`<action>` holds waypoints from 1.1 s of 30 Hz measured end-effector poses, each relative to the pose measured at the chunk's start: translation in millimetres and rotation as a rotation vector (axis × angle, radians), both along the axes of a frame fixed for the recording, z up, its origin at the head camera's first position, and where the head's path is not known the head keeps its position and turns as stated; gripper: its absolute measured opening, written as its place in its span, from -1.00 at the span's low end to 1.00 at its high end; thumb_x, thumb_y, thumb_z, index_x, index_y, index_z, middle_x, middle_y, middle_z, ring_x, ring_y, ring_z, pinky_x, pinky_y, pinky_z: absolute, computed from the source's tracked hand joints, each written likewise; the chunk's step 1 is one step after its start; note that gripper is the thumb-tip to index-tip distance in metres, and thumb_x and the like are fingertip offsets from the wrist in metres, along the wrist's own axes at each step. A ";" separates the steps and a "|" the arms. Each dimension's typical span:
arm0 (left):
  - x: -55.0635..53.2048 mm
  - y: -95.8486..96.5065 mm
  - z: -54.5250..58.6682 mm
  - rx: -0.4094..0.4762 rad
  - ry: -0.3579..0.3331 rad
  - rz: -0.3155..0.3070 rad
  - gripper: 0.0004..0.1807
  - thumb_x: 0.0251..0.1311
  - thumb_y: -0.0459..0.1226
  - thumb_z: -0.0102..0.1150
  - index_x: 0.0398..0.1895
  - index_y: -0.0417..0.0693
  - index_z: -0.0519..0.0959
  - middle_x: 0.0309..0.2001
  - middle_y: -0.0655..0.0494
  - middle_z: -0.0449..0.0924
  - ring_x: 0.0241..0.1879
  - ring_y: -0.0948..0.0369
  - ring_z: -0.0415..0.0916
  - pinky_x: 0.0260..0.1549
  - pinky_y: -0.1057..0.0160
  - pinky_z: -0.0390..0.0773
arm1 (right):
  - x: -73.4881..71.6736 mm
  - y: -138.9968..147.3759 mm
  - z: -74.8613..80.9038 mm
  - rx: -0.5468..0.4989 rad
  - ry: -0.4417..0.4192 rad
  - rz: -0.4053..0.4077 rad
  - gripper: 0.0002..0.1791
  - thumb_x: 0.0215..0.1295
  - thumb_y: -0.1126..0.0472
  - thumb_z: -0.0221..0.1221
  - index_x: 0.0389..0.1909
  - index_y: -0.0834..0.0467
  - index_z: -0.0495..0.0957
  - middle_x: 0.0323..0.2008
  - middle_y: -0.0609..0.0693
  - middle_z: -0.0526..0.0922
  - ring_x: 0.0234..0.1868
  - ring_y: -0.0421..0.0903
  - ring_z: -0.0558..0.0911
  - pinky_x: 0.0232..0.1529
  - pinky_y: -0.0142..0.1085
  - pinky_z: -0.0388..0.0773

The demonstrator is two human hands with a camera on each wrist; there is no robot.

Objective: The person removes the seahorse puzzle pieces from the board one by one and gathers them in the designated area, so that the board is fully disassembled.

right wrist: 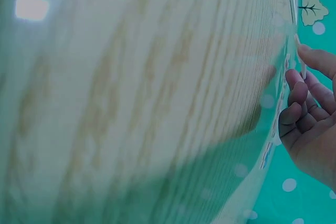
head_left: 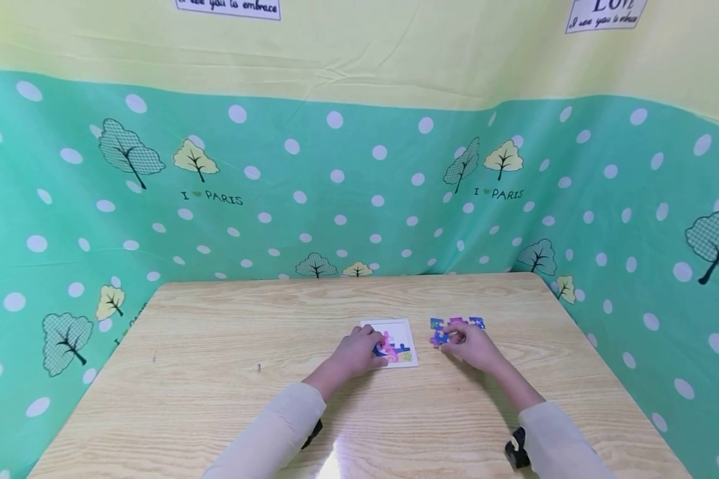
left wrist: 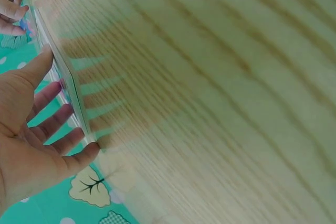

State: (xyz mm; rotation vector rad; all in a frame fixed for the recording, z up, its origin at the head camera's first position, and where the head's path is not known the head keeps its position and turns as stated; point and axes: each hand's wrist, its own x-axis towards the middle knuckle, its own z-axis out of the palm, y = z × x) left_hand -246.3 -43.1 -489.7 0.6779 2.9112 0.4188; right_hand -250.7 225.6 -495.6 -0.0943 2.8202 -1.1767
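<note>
A white-framed jigsaw puzzle tray (head_left: 412,339) lies on the table, with pink, blue and yellowish pieces fitted in its lower part and bare white above. My left hand (head_left: 358,350) rests on its left side, hiding part of the picture; in the left wrist view that hand (left wrist: 37,124) has its fingers spread along the tray edge (left wrist: 73,85). To the right lie several loose puzzle pieces (head_left: 437,324). My right hand (head_left: 473,344) pinches a puzzle piece (head_left: 439,338) between thumb and index finger. The right wrist view shows this piece as a thin pale edge at the fingertips of the hand (right wrist: 315,114).
The pieces and tray sit on a wood-grain table (head_left: 216,372) with a glossy surface. A tiny dark object (head_left: 259,367) lies to the left. Green and yellow cloth (head_left: 335,173) with dots and trees hangs behind and at both sides.
</note>
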 end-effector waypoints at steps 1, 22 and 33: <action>0.0 0.1 0.4 0.002 -0.001 0.000 -0.51 0.12 0.03 0.22 0.06 0.00 0.50 0.04 0.05 0.46 0.05 0.07 0.37 0.04 0.04 0.49 | 0.3 0.2 0.1 -0.004 -0.001 -0.004 -0.57 0.08 0.24 0.29 0.01 0.25 0.53 -0.41 0.02 0.55 -0.48 -0.15 0.45 -0.57 -0.41 0.43; -0.7 0.6 0.0 0.001 -0.004 0.008 -0.54 0.11 0.02 0.23 0.03 0.00 0.51 0.02 0.06 0.45 0.02 0.09 0.36 0.01 0.05 0.49 | 2.3 14.9 -2.7 0.006 -0.023 -0.018 -0.57 0.15 0.22 0.25 0.04 0.28 0.49 -0.44 0.00 0.50 -0.53 -0.17 0.41 -0.61 -0.41 0.35; -0.7 0.5 -0.9 -0.007 0.006 -0.001 -0.54 0.11 0.03 0.23 0.01 0.01 0.52 0.01 0.07 0.46 -0.01 0.11 0.36 -0.03 0.06 0.50 | 2.5 23.0 -2.8 0.012 -0.040 -0.030 -0.53 0.14 0.19 0.26 0.08 0.26 0.48 -0.44 0.00 0.50 -0.53 -0.18 0.42 -0.59 -0.41 0.38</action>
